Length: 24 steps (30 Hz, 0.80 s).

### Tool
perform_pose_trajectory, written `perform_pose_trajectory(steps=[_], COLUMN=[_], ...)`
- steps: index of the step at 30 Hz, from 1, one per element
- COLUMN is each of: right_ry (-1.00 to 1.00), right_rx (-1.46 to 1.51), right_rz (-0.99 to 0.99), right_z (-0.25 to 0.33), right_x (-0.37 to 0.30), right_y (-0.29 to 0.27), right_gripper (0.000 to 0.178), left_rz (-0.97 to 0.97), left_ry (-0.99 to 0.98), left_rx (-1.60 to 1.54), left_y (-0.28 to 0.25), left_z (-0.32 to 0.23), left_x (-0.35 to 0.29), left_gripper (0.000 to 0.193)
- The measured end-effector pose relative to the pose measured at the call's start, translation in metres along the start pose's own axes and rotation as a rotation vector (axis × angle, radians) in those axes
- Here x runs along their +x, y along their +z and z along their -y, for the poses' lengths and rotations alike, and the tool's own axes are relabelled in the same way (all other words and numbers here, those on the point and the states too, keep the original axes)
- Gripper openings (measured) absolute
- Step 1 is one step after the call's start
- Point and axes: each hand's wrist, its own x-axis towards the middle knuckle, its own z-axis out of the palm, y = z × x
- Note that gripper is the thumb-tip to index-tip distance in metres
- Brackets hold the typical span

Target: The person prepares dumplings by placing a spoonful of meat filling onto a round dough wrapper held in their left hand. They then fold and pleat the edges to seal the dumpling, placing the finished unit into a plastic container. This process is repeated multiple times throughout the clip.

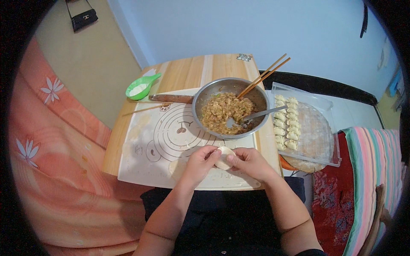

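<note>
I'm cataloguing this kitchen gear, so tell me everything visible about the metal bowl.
The bowl is round, silvery, apparently steel, with a thin rim. It stands upright toward the right side of the table, its base hidden. Brown, lumpy filling with green bits partly fills it. Chopsticks and a spoon lean out over its right rim. A rolling pin reaches its left side; whether they touch is unclear.

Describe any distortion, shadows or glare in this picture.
Head view: the far edge of the table bows, the corners go black; head view: grey shadow lies on the white mat beside the left hand; head view: highlights glint on the metal bowl.
</note>
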Motion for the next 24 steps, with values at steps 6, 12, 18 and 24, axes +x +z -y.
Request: perform_pose_trajectory(steps=[6,12,18,24], right_ry=[-0.142,-0.083,-0.191,-0.171], right_rx=[-0.306,-0.275,-0.142,-0.353], right_rz=[-0.17,-0.039,-0.085,-0.115], right_z=[0.002,-0.001,-0.012,0.002], right_x=[0.001,0.003,0.007,0.0], right_y=[0.009,0.005,0.013,0.009], right_gripper=[0.03,0.03,0.029,0.029], left_rz=[-0.111,-0.007,-0.156,0.016], left_ry=[0.083,0.014,0.151,0.06], left_rx=[0.132,0.152,0.124,0.184], left_y=[0.002,0.004,0.001,0.005], left_z=[0.007,0.0,0.017,0.0], left_x=[-0.001,-0.001,0.004,-0.004], left_gripper=[0.022,0.015,0.018,0.02])
